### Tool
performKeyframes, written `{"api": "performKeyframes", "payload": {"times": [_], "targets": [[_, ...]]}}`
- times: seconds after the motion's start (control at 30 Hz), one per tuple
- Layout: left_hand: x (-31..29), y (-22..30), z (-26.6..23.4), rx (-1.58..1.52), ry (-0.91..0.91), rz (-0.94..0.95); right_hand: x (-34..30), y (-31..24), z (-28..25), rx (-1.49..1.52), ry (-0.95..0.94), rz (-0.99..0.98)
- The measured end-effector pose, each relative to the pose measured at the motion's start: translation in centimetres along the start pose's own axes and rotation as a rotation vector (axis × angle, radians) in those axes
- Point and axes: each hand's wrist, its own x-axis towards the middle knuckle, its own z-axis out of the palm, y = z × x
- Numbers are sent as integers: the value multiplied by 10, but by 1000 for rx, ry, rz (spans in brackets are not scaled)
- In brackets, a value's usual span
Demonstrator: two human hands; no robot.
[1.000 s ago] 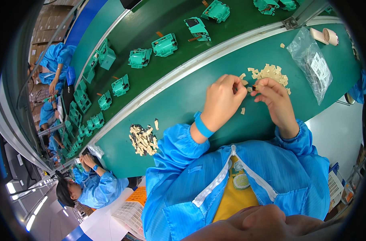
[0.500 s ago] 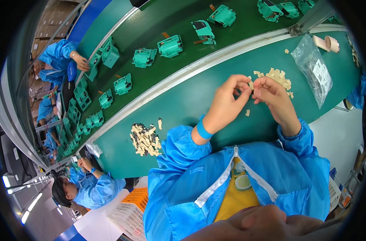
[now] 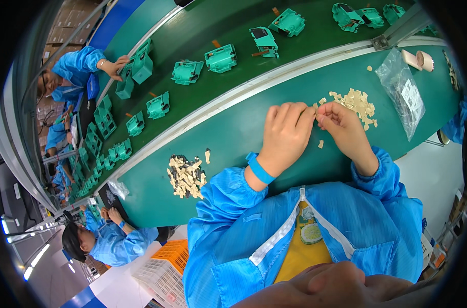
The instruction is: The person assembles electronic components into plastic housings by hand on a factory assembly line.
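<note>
My left hand [image 3: 287, 136] and my right hand [image 3: 346, 131] meet over the green work table, fingertips pinched together around a small beige piece [image 3: 315, 107]. Only a sliver of that piece shows; the fingers cover the rest. Just beyond my right hand spreads a loose pile of flat beige pieces [image 3: 357, 102], and a single beige piece [image 3: 321, 144] lies just below my fingers. To the left, near my left sleeve, sits a heap of beige and black pieces [image 3: 186, 177], with one separate piece [image 3: 207, 156] beside it. A blue band circles my left wrist.
Beyond a pale metal rail [image 3: 233, 96], green plastic housings [image 3: 220, 58] stand along a dark green belt. A clear plastic bag [image 3: 401, 95] and a pink cylindrical object [image 3: 424, 61] lie at the right. Co-workers in blue sit at the left, near an orange crate [image 3: 173, 252].
My left hand has rolled over so its back faces up, and my fingertips have shifted slightly left. A co-worker's hand at upper left has moved over the housings.
</note>
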Motion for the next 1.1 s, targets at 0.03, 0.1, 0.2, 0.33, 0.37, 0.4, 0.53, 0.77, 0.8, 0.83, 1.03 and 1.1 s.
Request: {"api": "performKeyframes", "payload": {"times": [0.03,0.1,0.2,0.33,0.37,0.4,0.53,0.77,0.8,0.83,1.03,1.1], "targets": [[-1,-3,2,36,-33,60,-1,0,0,0,1,-1],[-1,-4,4,71,-67,120,-3,0,-1,-167,47,-36],[-1,-3,6,160,-132,195,-7,-11,0,-393,73,-72],[3,4,8,253,-317,229,-6,-9,-10,-525,69,-170],[5,4,10,255,-360,225,-6,-7,-12,-534,71,-169],[6,4,12,251,-363,229,-6,-6,-14,-542,73,-167],[6,2,20,52,-248,168,-7,-9,-16,-336,91,-68],[11,2,17,-121,-261,103,-8,-12,-17,-394,87,-260],[11,1,16,-120,-261,102,-8,-14,-17,-417,81,-284],[12,1,15,-117,-270,111,-9,-15,-16,-416,81,-283],[14,2,16,-51,-312,154,-10,-19,-18,-565,41,-365],[14,2,18,-46,-323,157,-10,-21,-20,-631,10,-413]]}}
